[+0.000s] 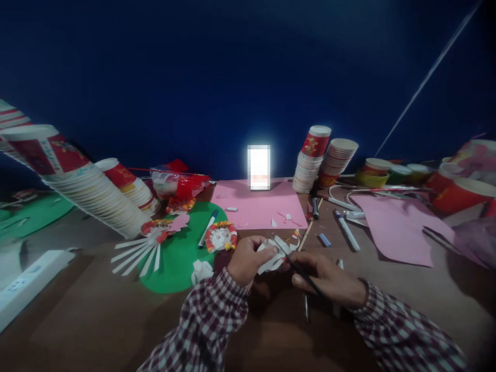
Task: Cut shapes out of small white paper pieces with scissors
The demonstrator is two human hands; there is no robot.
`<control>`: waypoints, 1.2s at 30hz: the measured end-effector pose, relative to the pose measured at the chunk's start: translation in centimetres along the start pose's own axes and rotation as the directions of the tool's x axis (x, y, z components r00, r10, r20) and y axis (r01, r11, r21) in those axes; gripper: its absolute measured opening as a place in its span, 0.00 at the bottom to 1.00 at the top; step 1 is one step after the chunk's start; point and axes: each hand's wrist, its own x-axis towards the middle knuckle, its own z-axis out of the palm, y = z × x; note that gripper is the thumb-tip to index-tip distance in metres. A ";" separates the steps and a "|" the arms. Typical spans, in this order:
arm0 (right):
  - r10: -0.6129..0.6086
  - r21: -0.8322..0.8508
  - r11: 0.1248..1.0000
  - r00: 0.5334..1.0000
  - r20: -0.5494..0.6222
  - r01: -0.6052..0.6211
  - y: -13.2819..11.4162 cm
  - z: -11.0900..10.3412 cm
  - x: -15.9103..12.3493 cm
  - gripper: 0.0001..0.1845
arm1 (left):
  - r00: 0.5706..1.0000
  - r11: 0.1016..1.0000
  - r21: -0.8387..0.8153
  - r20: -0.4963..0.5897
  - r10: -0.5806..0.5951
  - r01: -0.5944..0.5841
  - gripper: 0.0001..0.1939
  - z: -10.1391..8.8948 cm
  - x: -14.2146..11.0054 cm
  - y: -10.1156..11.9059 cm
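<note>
Over the front middle of the table, my left hand (248, 261) is closed on a cut piece of white paper (267, 258), with the thumb on top. My right hand (327, 274) is closed round a slim tool (302, 273) with a dark handle and a pale, flat front end. That end lies against the paper, and its exact kind cannot be made out. A round red-and-white paper cutout with a drawn face (221, 237) lies beyond my left hand. Crumpled white paper (202, 271) rests by my left wrist.
Tall leaning stacks of paper cups (96, 191) stand left, others (312, 160) at the back. Pink paper (256, 206), a green sheet (163, 274), markers (346, 230) and a fringed paper figure (141, 248) lie around. A power strip (29, 284) is far left. A bright pixelated screen (259, 168) stands behind.
</note>
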 end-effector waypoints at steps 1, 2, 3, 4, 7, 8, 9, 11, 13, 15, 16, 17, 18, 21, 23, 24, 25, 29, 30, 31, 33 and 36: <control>-0.006 0.000 1.000 1.000 -0.003 0.006 0.0 0.0 0.0 0.16 | 1.000 1.000 -0.009 -0.002 0.001 -0.001 0.12 0.0 0.1 -0.1; -0.010 -0.003 1.000 1.000 -0.008 0.010 -0.1 0.0 0.0 0.16 | 1.000 1.000 -0.017 -0.008 0.002 -0.002 0.12 -0.1 0.1 -0.2; -0.011 -0.004 1.000 1.000 -0.015 0.011 -0.1 0.1 0.0 0.16 | 1.000 1.000 -0.026 -0.015 0.002 -0.002 0.12 0.0 0.1 -0.2; -0.010 -0.003 1.000 1.000 -0.021 0.010 -0.1 0.1 0.0 0.16 | 1.000 0.999 -0.034 -0.023 0.001 -0.002 0.12 0.0 0.1 -0.2; -0.001 0.031 1.000 1.000 -0.026 0.002 -0.1 0.2 0.1 0.17 | 0.999 0.998 -0.058 -0.032 -0.008 0.007 0.13 0.2 0.0 0.0; -0.002 0.049 0.999 1.000 -0.024 0.003 -0.1 0.2 0.1 0.18 | 0.999 0.998 -0.070 -0.033 -0.013 0.011 0.13 0.3 0.0 0.1; -0.004 0.069 0.998 1.000 -0.020 0.005 -0.2 0.2 0.2 0.18 | 0.999 0.996 -0.083 -0.034 -0.017 0.014 0.14 0.3 0.0 0.1; -0.007 0.103 0.995 1.000 -0.016 0.009 -0.3 0.3 0.2 0.18 | 0.999 0.994 -0.109 -0.038 -0.026 0.021 0.14 0.3 0.1 -0.2; -0.010 0.122 0.993 1.000 -0.022 0.012 -0.3 0.3 0.2 0.17 | 0.999 0.990 -0.136 -0.042 -0.034 0.028 0.15 0.2 0.2 -0.4; -0.004 0.137 0.991 0.999 -0.032 0.009 -0.1 0.3 0.2 0.17 | 0.998 0.985 -0.168 -0.031 -0.049 0.043 0.15 0.2 0.3 -0.6; 0.008 0.151 0.989 0.999 -0.031 -0.003 0.0 0.3 0.1 0.17 | 0.998 0.981 -0.187 -0.014 -0.058 0.054 0.15 0.3 0.2 -0.5; 0.024 0.171 0.985 0.999 -0.025 -0.020 0.2 0.3 0.1 0.18 | 0.998 0.976 -0.210 0.007 -0.066 0.066 0.15 0.3 0.2 -0.4; 0.044 0.194 0.980 0.999 -0.016 -0.040 0.3 0.3 0.1 0.18 | 0.997 0.970 -0.231 0.029 -0.074 0.078 0.15 0.5 0.1 -0.3; 0.069 0.238 0.969 0.998 -0.001 -0.067 0.6 0.2 0.0 0.20 | 0.993 0.953 -0.286 0.075 -0.087 0.105 0.15 0.9 -0.3 0.2; 0.067 0.239 0.969 0.998 -0.013 -0.062 0.6 0.2 -0.1 0.21 | 0.993 0.945 -0.307 0.077 -0.091 0.110 0.15 1.1 -0.4 0.4; 0.067 0.237 0.970 0.998 -0.017 -0.061 0.5 0.2 0.0 0.22 | 0.993 0.943 -0.314 0.073 -0.092 0.110 0.15 1.1 -0.4 0.3; 0.068 0.237 0.970 0.997 -0.020 -0.061 0.5 0.2 0.0 0.22 | 0.993 0.942 -0.317 0.070 -0.091 0.109 0.15 1.1 -0.4 0.3; 0.063 0.258 0.965 0.998 -0.026 -0.054 0.4 0.4 0.1 0.20 | 0.995 0.947 -0.310 0.078 -0.066 0.087 0.15 0.9 -0.3 -0.2; 0.064 0.265 0.963 0.997 -0.031 -0.053 0.4 0.5 0.1 0.19 | 0.996 0.948 -0.309 0.075 -0.055 0.076 0.15 0.8 -0.3 -0.3; 0.067 0.269 0.962 0.997 -0.036 -0.055 0.4 0.6 0.2 0.19 | 0.997 0.949 -0.309 0.068 -0.046 0.065 0.15 0.8 -0.2 -0.4; 0.071 0.270 0.961 0.996 -0.048 -0.055 0.4 0.7 0.2 0.20 | 0.998 0.950 -0.308 0.048 -0.040 0.053 0.15 0.9 -0.2 -0.4; 0.065 0.261 0.964 0.996 -0.058 -0.048 0.5 0.8 0.2 0.19 | 0.998 0.951 -0.301 0.021 -0.063 0.066 0.16 1.0 -0.2 -0.3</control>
